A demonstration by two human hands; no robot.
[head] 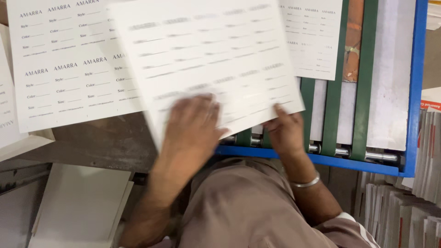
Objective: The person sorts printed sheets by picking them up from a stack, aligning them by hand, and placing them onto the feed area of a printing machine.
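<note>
A white printed sheet, blurred by motion, is tilted over the work surface in front of me. My left hand, also blurred, lies on the sheet's lower edge with its fingers spread on top. At the sheet's lower right corner, my right hand pinches the paper with the thumb on top. A metal bangle circles my right wrist. My lap in brown cloth fills the bottom middle.
A stack of similar printed sheets lies at the left, and another sheet at top right. A blue-framed machine with green belts and metal rollers stands on the right. Paper stacks are at the lower right, and white boards at the lower left.
</note>
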